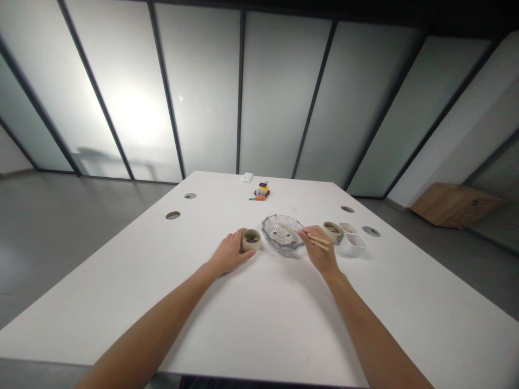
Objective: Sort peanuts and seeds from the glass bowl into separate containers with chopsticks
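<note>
Chopsticks gripped in the right hand reach over a glass bowl mid-table; the left hand clasps a small cup beside it. A second cup and white containers stand toward the right edge, a toy vehicle and carrot toward the far one.

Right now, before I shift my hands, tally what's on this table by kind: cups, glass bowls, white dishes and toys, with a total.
Round cups: 2
Glass bowl: 1
White dishes: 2
Toys, a yellow vehicle and a carrot: 2
Total: 7
</note>
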### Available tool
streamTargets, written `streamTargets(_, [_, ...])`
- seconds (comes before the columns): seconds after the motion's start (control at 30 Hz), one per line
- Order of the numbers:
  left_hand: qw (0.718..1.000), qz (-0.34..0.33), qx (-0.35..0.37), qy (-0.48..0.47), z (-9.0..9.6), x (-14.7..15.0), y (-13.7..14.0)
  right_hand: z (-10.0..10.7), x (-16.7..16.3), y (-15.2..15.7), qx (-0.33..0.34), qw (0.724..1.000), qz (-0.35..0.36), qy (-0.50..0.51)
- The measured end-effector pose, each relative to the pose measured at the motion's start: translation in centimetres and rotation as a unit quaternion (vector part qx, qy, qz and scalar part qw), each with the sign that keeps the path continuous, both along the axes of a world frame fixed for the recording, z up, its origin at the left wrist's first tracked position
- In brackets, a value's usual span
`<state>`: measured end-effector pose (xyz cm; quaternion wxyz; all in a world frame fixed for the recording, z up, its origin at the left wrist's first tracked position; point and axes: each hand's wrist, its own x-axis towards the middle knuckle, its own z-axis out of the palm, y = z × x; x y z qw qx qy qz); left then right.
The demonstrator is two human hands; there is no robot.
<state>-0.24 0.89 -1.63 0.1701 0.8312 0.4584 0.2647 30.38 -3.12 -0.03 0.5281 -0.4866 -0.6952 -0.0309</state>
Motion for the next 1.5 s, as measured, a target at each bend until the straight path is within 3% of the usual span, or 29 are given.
streamTargets(0.6, [1.0, 0.001, -0.005, 0.001, 0.2, 0.1, -0.1, 0.3, 1.2, -0.5, -0.014, 1.0, 0.005, -0.015])
streamTargets(0.93, [1.0, -0.002, -0.005, 0.002, 0.2, 0.0, -0.1, 0.7, 1.0, -0.7, -0.006, 0.999, -0.003, 0.035])
streamTargets(1.07, [1.0, 0.005, -0.01, -0.007, 0.4, 0.1, -0.2, 1.1, 0.0, -1.2, 0.014, 0.995, -0.022, 0.092])
streamTargets(1.2, [1.0, 0.009, -0.014, -0.008, 0.5, 0.1, -0.4, 1.0, -2.5, -1.7, 0.004, 0.991, 0.009, 0.136])
streamTargets(1.33, [1.0, 0.008, -0.013, 0.0, 0.5, 0.1, -0.4, 0.7, -3.9, -1.9, -0.011, 0.99, 0.033, 0.135])
streamTargets(1.5, [1.0, 0.003, -0.01, -0.006, 0.3, 0.0, -0.2, 0.7, -2.7, -1.6, -0.003, 0.996, 0.024, 0.09])
